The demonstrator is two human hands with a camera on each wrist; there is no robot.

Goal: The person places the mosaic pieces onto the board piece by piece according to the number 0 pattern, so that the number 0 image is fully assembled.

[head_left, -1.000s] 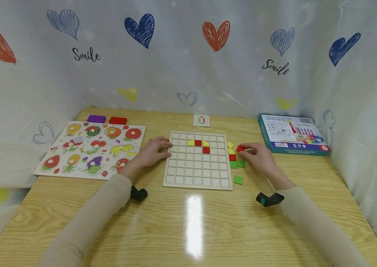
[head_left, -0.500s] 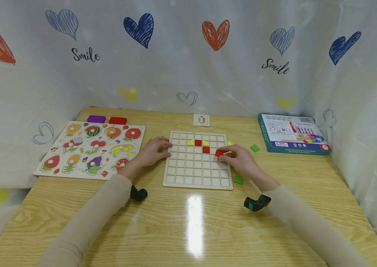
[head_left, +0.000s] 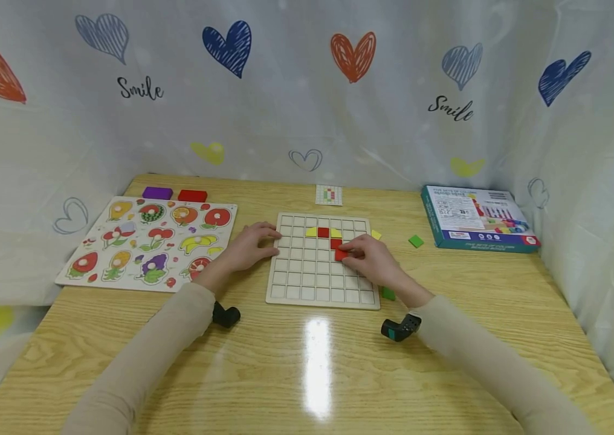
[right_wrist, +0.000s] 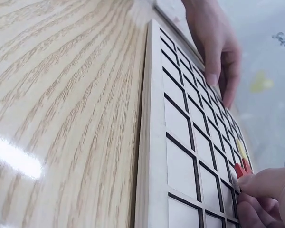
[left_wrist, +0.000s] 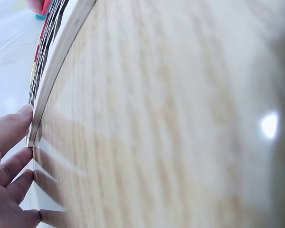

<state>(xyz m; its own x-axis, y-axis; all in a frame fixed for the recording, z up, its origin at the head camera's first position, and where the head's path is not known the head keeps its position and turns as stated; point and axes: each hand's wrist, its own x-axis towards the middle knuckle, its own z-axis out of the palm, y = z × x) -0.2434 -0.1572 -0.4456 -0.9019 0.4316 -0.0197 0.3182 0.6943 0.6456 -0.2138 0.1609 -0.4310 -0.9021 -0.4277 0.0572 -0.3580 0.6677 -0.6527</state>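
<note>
The right hand pinches a red square tile between thumb and fingertips, low over the wooden grid board, in the cell directly below a red tile already seated. The left hand lies at the board's nine o'clock edge, its straight fingers pressing the rim and holding nothing.

On the board sit four pieces besides the held one: two red squares and two yellow pieces flanking the upper red in the second row. Off the board at three o'clock lie one yellow piece near the top corner, one green square farther out toward the blue box, and one green square at the lower corner, partly hidden by the wrist.

Most grid cells are bare. Bare tabletop runs from the board's six o'clock edge to the near table edge. At nine o'clock a fruit peg puzzle lies close to the left hand; at twelve, a small pattern card.
</note>
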